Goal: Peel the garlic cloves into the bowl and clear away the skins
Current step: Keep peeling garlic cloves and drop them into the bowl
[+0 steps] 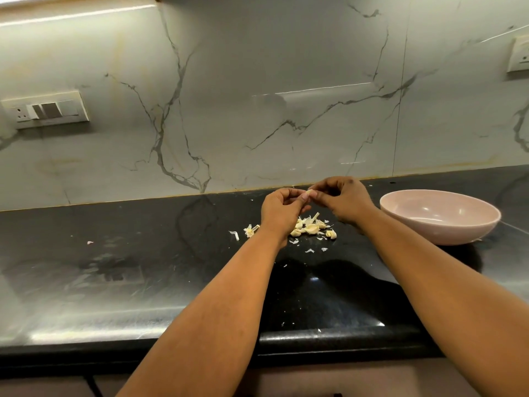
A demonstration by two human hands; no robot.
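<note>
Left hand (282,209): raised above the counter (143,267), fingers curled, pinching one end of a clove (309,192)
Right hand (342,199): beside the left, fingertips pinching the same clove from the other side
Clove: pale, held between both hands, above the pile
Pile (310,227): unpeeled cloves and loose skins on the counter, below the hands
Skins (250,230): a clump and stray flakes left of the pile, more flakes nearer the counter edge
Bowl (440,216): pink, on the counter right of the right hand, inside looks bare
</note>
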